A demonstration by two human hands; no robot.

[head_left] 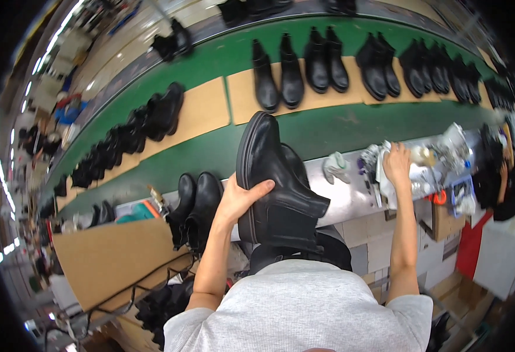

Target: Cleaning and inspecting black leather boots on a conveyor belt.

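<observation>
**Left hand grips black boot, right hand on cloth at bench**

Left hand (241,198) at frame centre, closed around a black ankle boot (275,182). Thumb lies across the boot's side, pointing right; the other fingers wrap behind the sole edge, hidden. Boot is held up, sole facing left, toe toward top of frame, shaft opening down toward the person's grey shirt (304,311). A second boot sits just behind it, mostly hidden.

Right hand (396,165) at centre right, fingers curled down onto a white cloth (386,176) on the metal bench (351,199); cannot tell whether it actually grips it. Clutter of small tools just right of it.

Pair of black boots (196,208) stands left of the left forearm, near it. Green conveyor belt (210,64) arcs across upper frame with boot pairs on cardboard sheets (201,111). Brown cardboard box (113,261) lower left.
</observation>
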